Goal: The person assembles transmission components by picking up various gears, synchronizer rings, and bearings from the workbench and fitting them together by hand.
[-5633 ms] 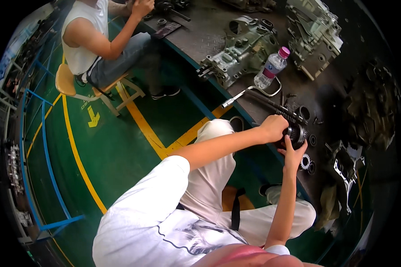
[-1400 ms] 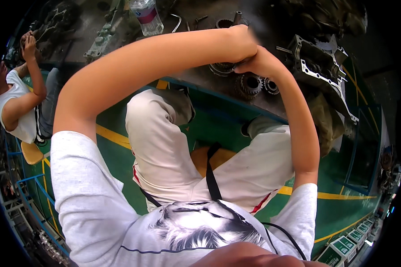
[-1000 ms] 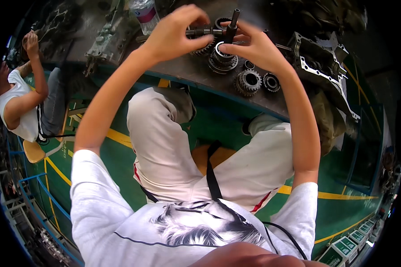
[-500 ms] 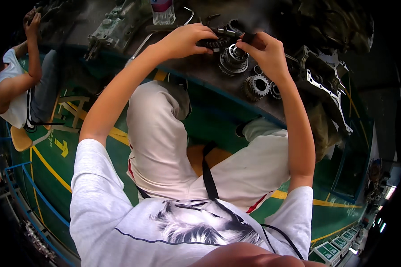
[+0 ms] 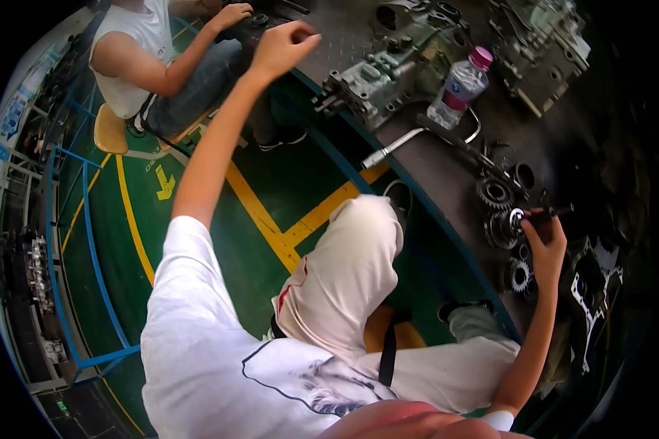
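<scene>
My left hand [image 5: 284, 50] is stretched out to the upper left, over the far end of the bench. Its fingers are curled toward the thumb; whether anything sits in them I cannot make out. On the right, my right hand [image 5: 546, 245] pinches a dark rod-like piece [image 5: 540, 216] whose kind is unclear. Just left of that hand stands a shiny bearing stack [image 5: 499, 230]. A gear [image 5: 495, 192] lies beyond it, beside a long dark shaft [image 5: 458, 143]. Closer to me is a smaller toothed gear [image 5: 518, 276].
A water bottle with a pink cap [image 5: 458, 91] and a bent metal wrench [image 5: 395, 148] are on the bench. Metal housings [image 5: 377, 84] lie behind. At right is a flat-edged casing [image 5: 589, 293]. Another person [image 5: 150, 55] sits at the upper left, near my left hand.
My left hand has left the gears and swung far to the left. My right hand stays by the bearing stack with the dark piece. The view has turned leftward.
</scene>
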The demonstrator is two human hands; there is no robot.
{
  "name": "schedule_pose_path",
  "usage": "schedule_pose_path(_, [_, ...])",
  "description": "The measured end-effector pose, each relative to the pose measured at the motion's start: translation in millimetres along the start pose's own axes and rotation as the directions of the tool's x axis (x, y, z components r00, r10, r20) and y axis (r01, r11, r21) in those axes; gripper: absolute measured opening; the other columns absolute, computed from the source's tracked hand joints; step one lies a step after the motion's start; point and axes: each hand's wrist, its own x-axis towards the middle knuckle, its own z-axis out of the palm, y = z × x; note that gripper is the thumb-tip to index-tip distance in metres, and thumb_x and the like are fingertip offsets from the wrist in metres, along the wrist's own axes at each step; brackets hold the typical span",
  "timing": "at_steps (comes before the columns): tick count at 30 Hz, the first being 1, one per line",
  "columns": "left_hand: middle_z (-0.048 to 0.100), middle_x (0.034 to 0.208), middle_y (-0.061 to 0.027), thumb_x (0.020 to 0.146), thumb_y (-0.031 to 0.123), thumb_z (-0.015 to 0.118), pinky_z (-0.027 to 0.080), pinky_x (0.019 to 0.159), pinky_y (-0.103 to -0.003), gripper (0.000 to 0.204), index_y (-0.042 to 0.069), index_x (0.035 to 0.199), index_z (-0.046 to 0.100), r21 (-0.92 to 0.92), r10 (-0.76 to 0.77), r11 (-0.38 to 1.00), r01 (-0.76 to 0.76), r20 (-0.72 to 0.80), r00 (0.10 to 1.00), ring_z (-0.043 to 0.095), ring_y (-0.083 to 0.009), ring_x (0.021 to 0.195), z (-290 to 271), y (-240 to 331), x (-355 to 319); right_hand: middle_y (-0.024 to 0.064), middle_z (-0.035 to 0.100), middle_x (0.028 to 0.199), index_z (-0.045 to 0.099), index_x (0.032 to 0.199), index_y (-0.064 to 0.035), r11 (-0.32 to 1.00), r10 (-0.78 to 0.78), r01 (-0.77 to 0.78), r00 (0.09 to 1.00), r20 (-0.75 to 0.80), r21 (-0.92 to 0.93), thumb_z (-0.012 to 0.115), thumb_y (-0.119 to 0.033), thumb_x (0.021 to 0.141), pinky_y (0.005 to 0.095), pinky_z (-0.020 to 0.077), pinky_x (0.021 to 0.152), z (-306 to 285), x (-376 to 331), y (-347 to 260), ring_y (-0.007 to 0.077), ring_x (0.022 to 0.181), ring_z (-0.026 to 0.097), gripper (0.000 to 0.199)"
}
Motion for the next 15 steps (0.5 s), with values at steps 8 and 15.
schedule_pose_path(8, [0.056, 0.126, -0.0297, 0.055, 0.048, 0.084, 0.044, 0.100, -0.039, 0.101, -0.009, 0.129, 0.046, 0.586, -0.487, 0.728, 0.356, 0.077, 0.870, 0.055, -0.0363, 0.119, -23.9, -233.3, 38.8, 0.0068, 0.067, 0.106, 0.058, 0.117, 0.0007, 0.974, 0.215, -0.222, 0.970, 0.111, 0.054, 0.069, 0.004, 0.082, 0.0257, 0.0474, 0.087, -14.8, 1.2, 8.8, 0.0124, 0.096, 0.061, 0.037])
schedule_pose_path(15, [0.063, 0.108, -0.0269, 0.053, 0.035, 0.086, 0.051, 0.086, -0.037, 0.087, -0.015, 0.116, 0.052, 0.485, -0.600, 0.757, 0.438, 0.248, 0.761, 0.063, -0.0337, 0.103, -14.3, -266.5, 56.8, 0.0090, 0.064, 0.109, 0.057, 0.122, -0.0004, 0.972, 0.235, -0.235, 0.956, 0.174, -0.020, 0.072, 0.004, 0.074, 0.0274, 0.0465, 0.090, -11.5, 12.8, -15.4, 0.0153, 0.100, 0.059, 0.050])
